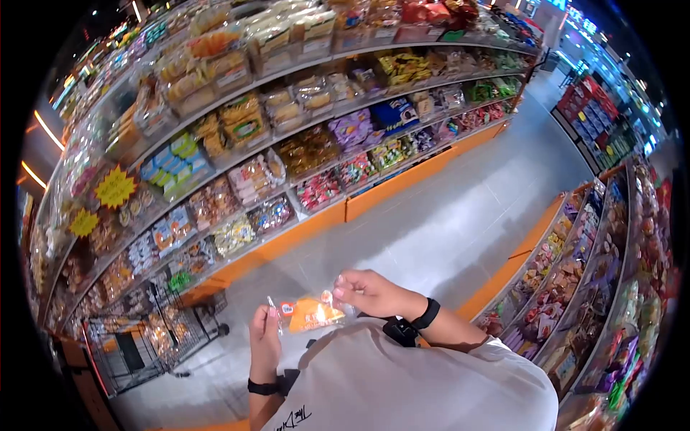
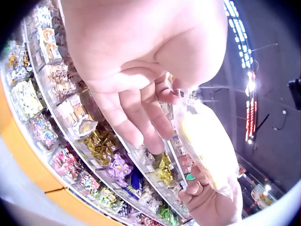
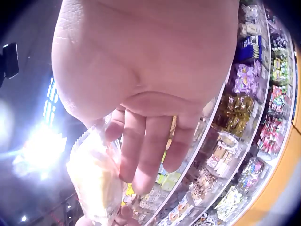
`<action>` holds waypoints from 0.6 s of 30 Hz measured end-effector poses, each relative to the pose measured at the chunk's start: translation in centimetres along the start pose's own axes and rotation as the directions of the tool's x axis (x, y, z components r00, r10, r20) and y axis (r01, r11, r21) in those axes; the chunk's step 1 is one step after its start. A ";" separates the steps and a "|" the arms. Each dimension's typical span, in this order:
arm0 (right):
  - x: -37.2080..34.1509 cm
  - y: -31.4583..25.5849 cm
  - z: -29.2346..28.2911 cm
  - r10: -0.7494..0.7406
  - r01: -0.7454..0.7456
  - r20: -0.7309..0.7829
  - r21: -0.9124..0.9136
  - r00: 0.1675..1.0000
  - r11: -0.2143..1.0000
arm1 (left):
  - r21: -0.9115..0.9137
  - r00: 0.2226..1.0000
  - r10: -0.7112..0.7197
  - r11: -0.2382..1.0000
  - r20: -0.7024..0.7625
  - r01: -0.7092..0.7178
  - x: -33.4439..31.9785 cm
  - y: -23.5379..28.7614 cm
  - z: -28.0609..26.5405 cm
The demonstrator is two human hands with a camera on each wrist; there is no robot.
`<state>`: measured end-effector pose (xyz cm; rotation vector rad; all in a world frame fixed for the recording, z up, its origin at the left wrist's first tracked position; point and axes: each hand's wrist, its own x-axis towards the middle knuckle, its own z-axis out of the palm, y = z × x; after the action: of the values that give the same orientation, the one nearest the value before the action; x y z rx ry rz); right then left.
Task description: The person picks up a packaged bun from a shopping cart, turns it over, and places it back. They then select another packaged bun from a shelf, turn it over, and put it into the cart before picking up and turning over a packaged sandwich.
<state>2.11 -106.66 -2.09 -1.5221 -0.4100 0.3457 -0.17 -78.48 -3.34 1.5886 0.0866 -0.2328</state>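
Observation:
A clear plastic packet with an orange and yellow label (image 1: 315, 314) is stretched between both hands in front of the chest. The left hand (image 1: 265, 346) pinches its left end between thumb and index finger, the other fingers loosely extended in the left wrist view (image 2: 146, 61). At the opposite end the right hand (image 1: 381, 293) pinches the wrapper with thumb and index finger. In the right wrist view the packet (image 3: 94, 176) looks pale and overexposed beside the fingers of the right hand (image 3: 146, 70).
Curved shelves (image 1: 345, 195) packed with bagged snacks run across the far side, with yellow star signs (image 1: 115, 187) at left. A wire shopping cart (image 1: 133, 352) holding some packets stands lower left. More snack shelves (image 1: 568, 287) line the right side, beyond a grey aisle floor (image 1: 431, 215).

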 end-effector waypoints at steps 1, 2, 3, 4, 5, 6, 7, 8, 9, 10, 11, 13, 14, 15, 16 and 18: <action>0.1 -0.3 -0.4 0.008 -0.007 0.015 -0.066 1.000 0.998 | 0.046 0.999 0.028 0.999 -0.034 -0.027 0.2 1.4 1.4; 0.2 -0.8 -0.7 -0.009 0.010 0.018 -0.086 1.000 0.996 | 0.037 0.999 0.034 0.999 -0.035 -0.032 0.8 1.6 1.9; 0.3 -1.4 -1.0 -0.022 0.025 0.024 -0.105 0.999 0.994 | 0.027 0.999 0.036 0.999 -0.038 -0.035 1.3 1.5 2.2; 0.5 -1.6 -1.4 -0.034 0.037 0.031 -0.122 0.999 0.992 | 0.018 0.998 0.036 0.999 -0.043 -0.036 1.8 1.4 2.4; 0.7 -1.5 -2.0 -0.048 0.051 0.028 -0.118 0.998 0.992 | -0.002 0.999 0.007 1.000 -0.034 -0.007 2.3 1.4 2.8; 0.9 -1.5 -2.8 -0.051 0.054 0.019 -0.132 0.998 0.990 | 0.003 0.999 -0.005 1.000 -0.038 0.005 3.0 1.7 3.4; 1.1 -1.4 -3.6 -0.052 0.053 0.010 -0.145 0.999 0.988 | 0.009 0.999 -0.020 1.000 -0.042 0.020 3.5 1.9 4.1; 1.2 -1.3 -4.5 -0.052 0.051 0.001 -0.158 0.999 0.986 | 0.014 0.998 -0.036 0.999 -0.046 0.036 4.1 2.1 4.8; 1.3 -1.0 -5.4 -0.051 0.049 -0.013 -0.145 0.999 0.988 | -0.007 0.997 -0.061 0.998 -0.041 0.061 4.8 2.1 5.4; 1.4 -0.6 -6.4 -0.053 0.049 -0.026 -0.132 0.998 0.990 | -0.027 0.996 -0.085 0.996 -0.036 0.084 5.6 1.8 5.9; 1.7 -0.3 -7.6 -0.057 0.052 -0.039 -0.119 0.998 0.992 | -0.045 0.994 -0.106 0.994 -0.031 0.104 6.5 1.7 6.6; 1.7 -0.1 -10.3 -0.017 0.011 -0.070 -0.087 0.997 0.996 | -0.018 0.999 -0.028 0.999 -0.020 0.028 8.4 1.8 8.6; 1.6 0.0 -11.6 0.004 -0.010 -0.085 -0.068 0.996 0.998 | -0.004 1.000 0.009 1.000 -0.013 -0.009 9.2 1.9 9.6; 1.5 0.1 -12.9 0.000 -0.004 -0.110 -0.031 0.994 0.999 | 0.008 0.997 0.076 0.997 -0.002 -0.076 10.3 1.9 10.9; 1.5 0.1 -14.3 -0.006 0.006 -0.134 0.000 0.991 1.000 | 0.031 0.997 0.083 0.996 0.005 -0.083 11.3 2.4 12.3; 1.2 -0.2 -17.3 -0.006 0.015 -0.170 0.049 0.985 0.999 | 0.075 0.995 0.101 0.992 0.024 -0.102 13.3 4.0 15.3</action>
<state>11.19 -121.48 -1.97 -1.4870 -0.2726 0.2139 12.17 -95.02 -2.34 1.6615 -0.0186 -0.1744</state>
